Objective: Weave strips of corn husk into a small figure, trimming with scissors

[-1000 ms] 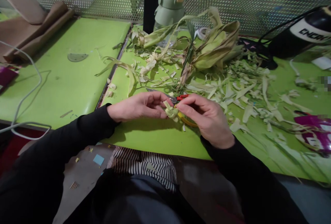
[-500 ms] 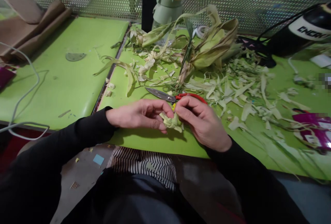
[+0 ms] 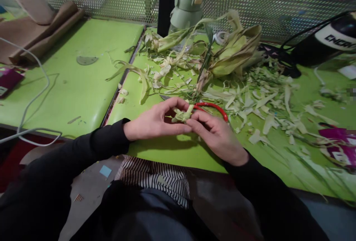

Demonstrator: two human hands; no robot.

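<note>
A small woven piece of pale green corn husk [image 3: 182,116] is held between my hands, above the front edge of the table. My left hand [image 3: 158,120] curls around it, with the thumb stretched beneath and the fingers over its top. From the right, my right hand [image 3: 218,133] pinches its lower right side; the fingertips of both hands nearly meet. Just behind my hands lie scissors with red handles [image 3: 215,107], their blades mostly hidden by my left hand. Beyond them rests a large bundle of corn husks [image 3: 236,53].
Husk scraps [image 3: 244,96] cover the middle and right of the green table [image 3: 133,107]. At the back stand a pale green bottle [image 3: 186,9] and a dark upright slab [image 3: 166,9]. A black bottle [image 3: 319,44] lies right, a purple packet [image 3: 336,140] nearer. A cable [image 3: 39,96] loops at left.
My left hand has shifted its grip, its thumb now stretching under the husk piece toward my right fingers. The piece has turned and risen slightly. The whole view has shifted a little.
</note>
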